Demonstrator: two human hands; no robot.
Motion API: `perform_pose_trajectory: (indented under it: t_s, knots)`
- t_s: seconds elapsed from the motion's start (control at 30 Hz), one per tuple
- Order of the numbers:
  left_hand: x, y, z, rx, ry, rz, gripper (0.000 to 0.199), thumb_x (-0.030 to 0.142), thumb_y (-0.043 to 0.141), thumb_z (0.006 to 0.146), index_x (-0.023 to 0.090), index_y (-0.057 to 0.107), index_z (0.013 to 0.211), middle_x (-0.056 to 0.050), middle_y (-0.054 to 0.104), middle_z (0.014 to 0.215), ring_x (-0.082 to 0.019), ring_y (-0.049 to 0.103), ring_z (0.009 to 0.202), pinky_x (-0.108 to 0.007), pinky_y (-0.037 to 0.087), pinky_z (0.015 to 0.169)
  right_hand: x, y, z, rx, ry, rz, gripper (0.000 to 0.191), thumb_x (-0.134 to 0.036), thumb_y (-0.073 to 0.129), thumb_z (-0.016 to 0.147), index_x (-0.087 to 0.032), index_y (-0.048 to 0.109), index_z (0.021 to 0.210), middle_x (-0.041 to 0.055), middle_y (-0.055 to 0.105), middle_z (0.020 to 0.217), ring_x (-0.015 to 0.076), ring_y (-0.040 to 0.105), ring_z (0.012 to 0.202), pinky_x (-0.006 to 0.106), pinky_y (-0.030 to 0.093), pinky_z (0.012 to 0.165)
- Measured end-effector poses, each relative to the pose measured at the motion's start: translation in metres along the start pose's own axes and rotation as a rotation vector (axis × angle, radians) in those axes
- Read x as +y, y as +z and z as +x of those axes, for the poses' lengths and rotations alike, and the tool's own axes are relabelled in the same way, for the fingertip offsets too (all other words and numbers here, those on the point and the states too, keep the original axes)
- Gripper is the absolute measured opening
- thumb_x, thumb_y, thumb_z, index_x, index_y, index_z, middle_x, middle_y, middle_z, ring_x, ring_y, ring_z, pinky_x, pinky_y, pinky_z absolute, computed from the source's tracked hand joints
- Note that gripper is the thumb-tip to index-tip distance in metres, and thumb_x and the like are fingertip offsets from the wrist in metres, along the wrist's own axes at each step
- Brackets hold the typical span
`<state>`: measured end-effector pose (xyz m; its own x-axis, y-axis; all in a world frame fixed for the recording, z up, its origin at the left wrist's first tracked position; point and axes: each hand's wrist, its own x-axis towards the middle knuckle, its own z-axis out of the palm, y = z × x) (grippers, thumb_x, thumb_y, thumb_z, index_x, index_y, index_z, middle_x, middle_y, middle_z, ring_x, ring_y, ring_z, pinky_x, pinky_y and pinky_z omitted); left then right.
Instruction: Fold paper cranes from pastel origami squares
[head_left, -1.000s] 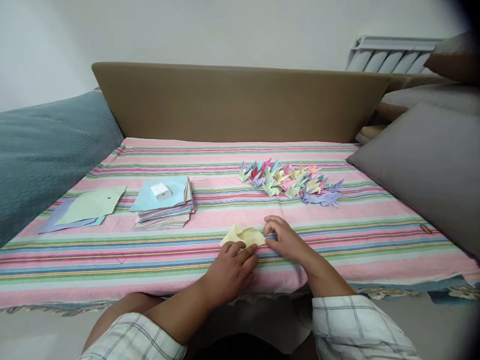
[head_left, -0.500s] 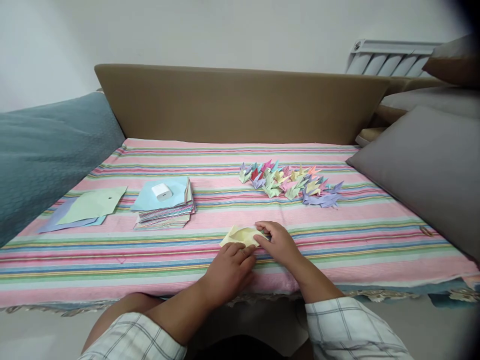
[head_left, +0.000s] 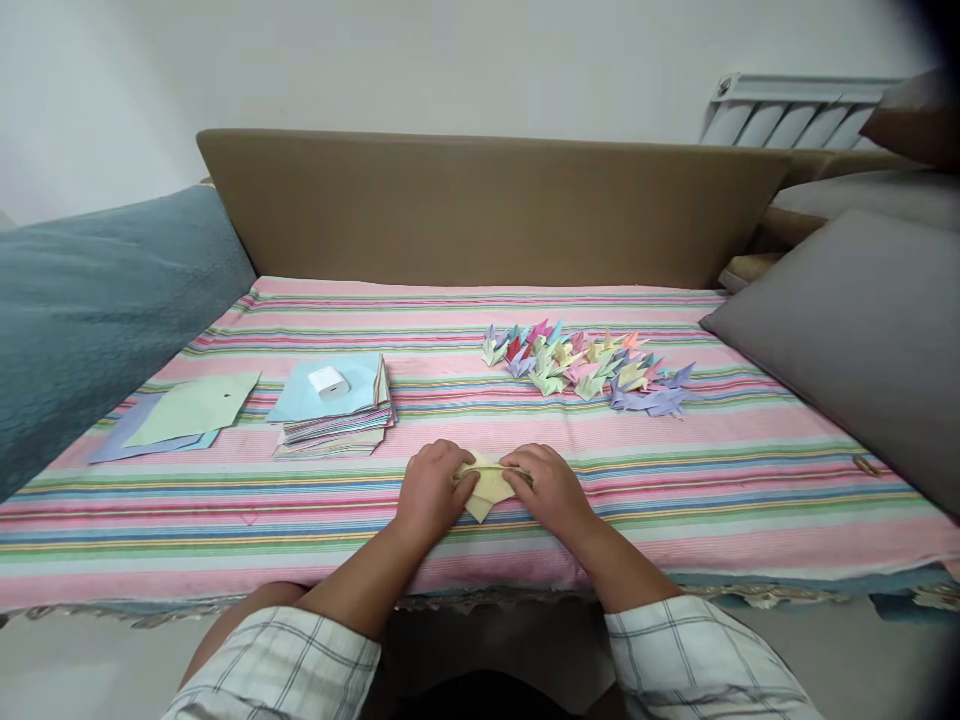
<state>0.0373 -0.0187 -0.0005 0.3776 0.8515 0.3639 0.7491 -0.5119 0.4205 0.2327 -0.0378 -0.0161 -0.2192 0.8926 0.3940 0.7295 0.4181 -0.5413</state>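
A pale yellow sheet of origami paper (head_left: 491, 484), partly folded, lies between my hands near the front of the striped cloth. My left hand (head_left: 435, 488) grips its left end, thumb on top and fingers behind. On the other end, my right hand (head_left: 549, 484) holds it in the same way, the thumb pressing near the middle. One corner of the paper points down toward me, and a raised edge runs along its top. Parts of both ends are hidden under my fingers.
Several folded paper cranes (head_left: 589, 368) stand in a cluster behind my right hand. At left is a stack of coloured paper (head_left: 337, 425) with a white charger (head_left: 328, 383) on top, beside loose sheets (head_left: 191, 412). A grey cushion (head_left: 847, 340) borders the right side.
My left hand has moved from the paper's front edge to its left end and now pinches it. The paper has turned, with a corner now pointing toward me.
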Motion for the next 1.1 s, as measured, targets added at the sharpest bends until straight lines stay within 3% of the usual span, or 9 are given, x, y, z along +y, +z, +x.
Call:
perform_pose_trajectory:
  t_s: [0.1,0.27,0.7,0.87,1.1]
  knots:
    - [-0.001,0.001,-0.001,-0.007,-0.034,0.005,0.007,0.021,0.062,0.076,0.020,0.064,0.083,-0.003,0.061,0.083,-0.019,0.054,0.083,-0.033,0.042,0.074,0.000,0.003,0.000,0.060,-0.026,0.000,0.015,-0.019,0.053,0.085,-0.020,0.067,0.091,0.0062,0.061,0.088,0.0199,0.054,0.086,0.034,0.044,0.075]
    - [-0.001,0.001,-0.003,-0.008,0.046,0.046,0.013,0.019,0.059,0.079,0.024,0.069,0.087,-0.003,0.063,0.085,-0.018,0.056,0.082,-0.032,0.040,0.073,0.000,0.007,-0.001,0.093,-0.063,-0.014,0.016,-0.019,0.053,0.086,-0.022,0.069,0.091,0.0058,0.059,0.084,0.0194,0.052,0.083,0.032,0.046,0.072]
    - [-0.011,-0.005,-0.003,-0.108,0.185,0.116,0.020,0.028,0.053,0.086,0.029,0.072,0.093,-0.004,0.062,0.077,-0.015,0.056,0.070,-0.028,0.037,0.062,0.001,0.004,-0.002,0.008,-0.111,-0.057,0.026,-0.014,0.049,0.087,-0.026,0.070,0.097,0.0061,0.058,0.086,0.0196,0.051,0.084,0.032,0.047,0.071]
    - [-0.013,-0.005,-0.002,-0.094,0.240,0.119,0.022,0.028,0.051,0.087,0.028,0.072,0.095,-0.003,0.059,0.073,-0.014,0.054,0.068,-0.027,0.037,0.061,0.001,0.005,-0.003,0.006,-0.140,-0.063,0.030,-0.010,0.047,0.086,-0.023,0.070,0.100,0.0069,0.058,0.085,0.0196,0.049,0.082,0.031,0.045,0.068]
    - [-0.014,-0.003,-0.002,-0.115,0.271,0.163,0.022,0.026,0.052,0.087,0.030,0.071,0.098,-0.003,0.059,0.073,-0.015,0.054,0.068,-0.028,0.037,0.062,-0.001,0.005,-0.003,-0.035,-0.111,-0.085,0.031,-0.009,0.050,0.085,-0.029,0.071,0.097,0.0047,0.058,0.084,0.0192,0.049,0.082,0.030,0.043,0.066]
